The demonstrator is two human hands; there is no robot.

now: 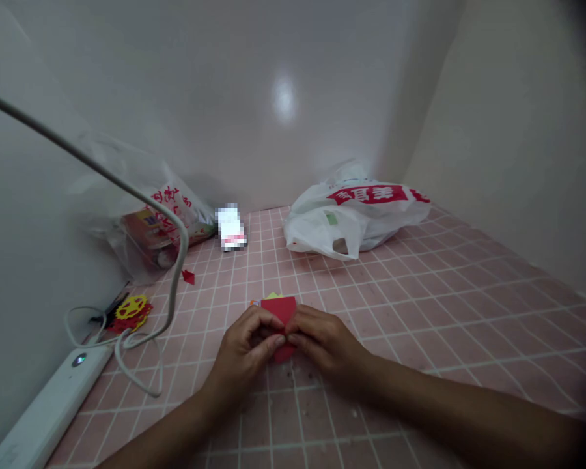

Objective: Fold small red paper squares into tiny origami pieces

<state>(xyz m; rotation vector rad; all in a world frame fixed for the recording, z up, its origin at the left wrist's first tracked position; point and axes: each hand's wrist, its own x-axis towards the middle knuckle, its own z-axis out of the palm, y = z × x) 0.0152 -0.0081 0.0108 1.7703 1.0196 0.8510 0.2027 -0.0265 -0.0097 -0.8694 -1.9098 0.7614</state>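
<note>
A piece of red paper (pixel 280 309) is held between my two hands, near the middle of the pink tiled surface. My left hand (pixel 248 341) pinches its lower left part, thumb and fingers closed. From the other side my right hand (pixel 324 339) pinches it too, and the fingertips of both hands meet at the paper. Part of the red paper shows below the fingertips. Just behind it, a bit of yellow paper (pixel 273 296) and a small orange and white piece peek out, mostly hidden.
Yellow and red cut-out shapes (pixel 131 307) lie at the left by a white power strip (pixel 53 407) and a looping cable (pixel 176 280). A red scrap (pixel 188 277), a phone (pixel 231 228) and two plastic bags (pixel 371 212) (pixel 146 228) stand farther back, before the wall.
</note>
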